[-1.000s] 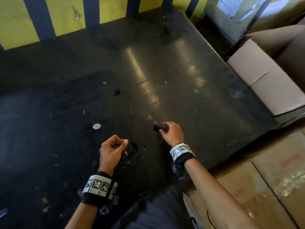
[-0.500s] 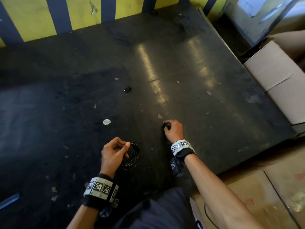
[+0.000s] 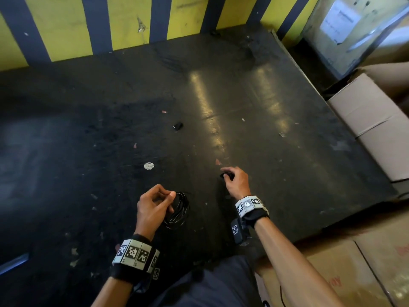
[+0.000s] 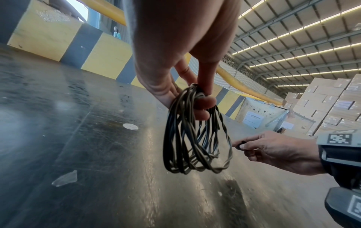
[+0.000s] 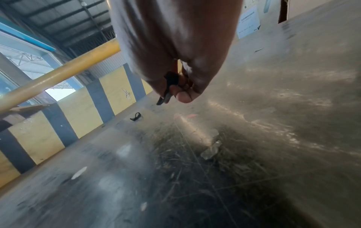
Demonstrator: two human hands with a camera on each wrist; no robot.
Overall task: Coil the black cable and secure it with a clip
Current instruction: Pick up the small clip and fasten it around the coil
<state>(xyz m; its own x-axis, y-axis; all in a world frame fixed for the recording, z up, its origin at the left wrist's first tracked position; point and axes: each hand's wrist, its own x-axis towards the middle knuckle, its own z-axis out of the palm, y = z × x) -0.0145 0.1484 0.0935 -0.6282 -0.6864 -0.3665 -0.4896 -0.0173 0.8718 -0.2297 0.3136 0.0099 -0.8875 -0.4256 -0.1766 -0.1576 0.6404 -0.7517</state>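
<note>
My left hand (image 3: 155, 204) pinches the top of a coiled black cable (image 3: 180, 209), whose several loops hang just above the dark table. In the left wrist view the cable coil (image 4: 195, 138) dangles from thumb and fingers (image 4: 205, 104). To the right, my right hand (image 3: 234, 180) holds a small black clip (image 3: 226, 175) between curled fingers; the clip (image 5: 168, 88) sticks out below the thumb in the right wrist view. The clip (image 4: 240, 145) sits close beside the coil's right edge. A second black clip (image 3: 178, 125) lies farther back on the table.
The dark scratched table (image 3: 276, 151) carries a white round sticker (image 3: 148, 166) and small scraps. A yellow and blue striped wall (image 3: 132, 23) backs it. Cardboard boxes (image 3: 376, 129) stand off the right edge and a box (image 3: 343, 273) sits at the near right.
My right hand has drawn back slightly toward me with the clip. The left hand keeps holding the coil in place; the head view has tilted up a little.
</note>
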